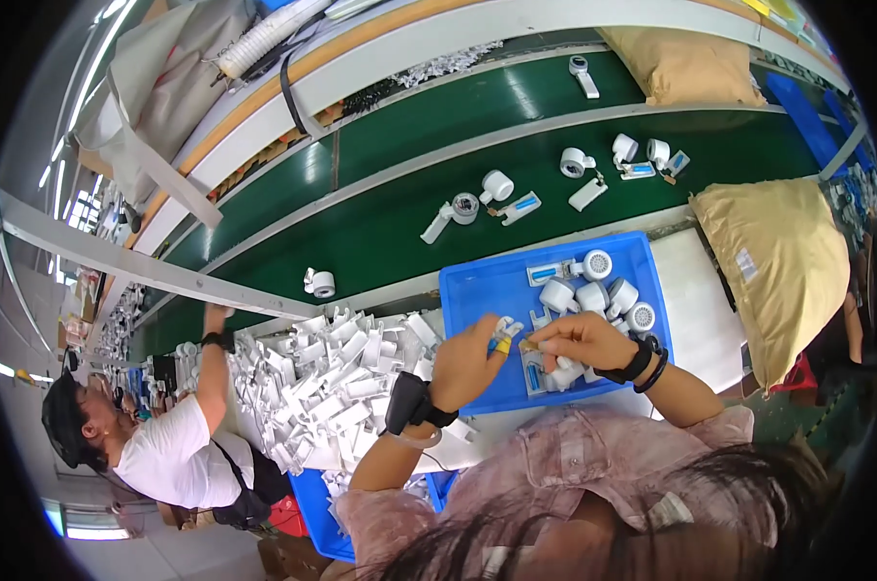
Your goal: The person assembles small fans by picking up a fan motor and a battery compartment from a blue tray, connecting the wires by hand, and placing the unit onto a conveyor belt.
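Observation:
Over the near left part of a blue tray [461, 290], my left hand [464, 366] is closed on a small white plastic part [505, 327]; yellow and blue show on the part's near side. My right hand [593, 341] comes in from the right with thumb and fingertips pinched together, close beside that part. What the pinch holds, if anything, is too small to make out. Below and behind my right hand, the tray holds several white round-headed fan units [597, 263], some with blue cylinders in their open handles.
Loose white plastic shells [332, 378] are heaped left of the tray. Beyond it, a green conveyor belt [380, 237] carries several fan units. A tan sack [772, 271] stands at the right. A co-worker in a white shirt [167, 450] reaches toward the belt at the left, near a metal bar [157, 269].

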### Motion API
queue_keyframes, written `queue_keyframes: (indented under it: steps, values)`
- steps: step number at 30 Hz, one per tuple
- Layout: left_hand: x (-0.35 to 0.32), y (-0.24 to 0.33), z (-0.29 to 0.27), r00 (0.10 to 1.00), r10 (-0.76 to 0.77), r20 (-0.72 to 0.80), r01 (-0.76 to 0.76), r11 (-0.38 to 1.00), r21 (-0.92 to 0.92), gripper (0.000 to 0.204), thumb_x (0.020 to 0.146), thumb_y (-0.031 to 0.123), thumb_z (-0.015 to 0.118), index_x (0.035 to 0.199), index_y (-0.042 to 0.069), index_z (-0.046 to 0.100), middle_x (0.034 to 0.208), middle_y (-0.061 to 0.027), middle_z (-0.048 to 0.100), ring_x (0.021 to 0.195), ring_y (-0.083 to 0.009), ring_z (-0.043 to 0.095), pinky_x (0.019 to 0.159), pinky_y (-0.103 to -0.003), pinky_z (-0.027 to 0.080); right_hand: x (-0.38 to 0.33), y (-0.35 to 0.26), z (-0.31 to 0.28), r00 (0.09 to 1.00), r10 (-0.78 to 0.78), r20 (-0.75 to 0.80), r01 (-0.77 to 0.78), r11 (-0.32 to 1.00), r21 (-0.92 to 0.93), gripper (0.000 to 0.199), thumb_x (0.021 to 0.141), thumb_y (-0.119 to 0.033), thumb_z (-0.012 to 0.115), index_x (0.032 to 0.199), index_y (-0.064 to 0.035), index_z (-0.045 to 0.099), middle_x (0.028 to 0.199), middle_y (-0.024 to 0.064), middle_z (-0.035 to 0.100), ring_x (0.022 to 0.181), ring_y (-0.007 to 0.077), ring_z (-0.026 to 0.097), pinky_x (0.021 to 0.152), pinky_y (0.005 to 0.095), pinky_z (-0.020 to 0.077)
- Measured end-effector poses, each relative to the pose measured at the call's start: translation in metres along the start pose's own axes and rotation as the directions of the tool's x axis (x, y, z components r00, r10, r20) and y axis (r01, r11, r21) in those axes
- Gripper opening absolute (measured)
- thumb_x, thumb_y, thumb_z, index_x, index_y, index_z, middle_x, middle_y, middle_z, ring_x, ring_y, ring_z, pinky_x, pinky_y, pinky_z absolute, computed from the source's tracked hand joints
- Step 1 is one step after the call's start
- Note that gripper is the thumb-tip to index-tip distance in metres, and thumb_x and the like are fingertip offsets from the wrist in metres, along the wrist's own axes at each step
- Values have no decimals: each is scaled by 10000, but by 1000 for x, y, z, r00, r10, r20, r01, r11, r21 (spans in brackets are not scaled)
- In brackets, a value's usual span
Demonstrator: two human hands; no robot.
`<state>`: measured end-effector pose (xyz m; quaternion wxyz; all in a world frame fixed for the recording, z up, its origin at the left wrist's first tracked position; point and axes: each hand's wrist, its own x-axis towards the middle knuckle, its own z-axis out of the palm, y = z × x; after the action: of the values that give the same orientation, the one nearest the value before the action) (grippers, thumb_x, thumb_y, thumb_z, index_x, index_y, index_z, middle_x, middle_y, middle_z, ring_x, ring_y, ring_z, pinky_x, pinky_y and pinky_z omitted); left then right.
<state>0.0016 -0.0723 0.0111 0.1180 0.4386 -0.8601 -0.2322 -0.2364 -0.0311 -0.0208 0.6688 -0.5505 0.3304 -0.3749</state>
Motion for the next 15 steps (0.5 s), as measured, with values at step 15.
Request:
queue_keyframes:
  steps: [15]
  values:
    - [-23,22,21,964,-249,96,229,589,-775,313,910,117,561,1198,53,459,776,-140,613,621,-246,606,555,-348,466,-28,-5,16,964,-231,-131,180,931,-318,142,875,-85,673,976,11,646,805,37,669,709,79,614,658,219,495]
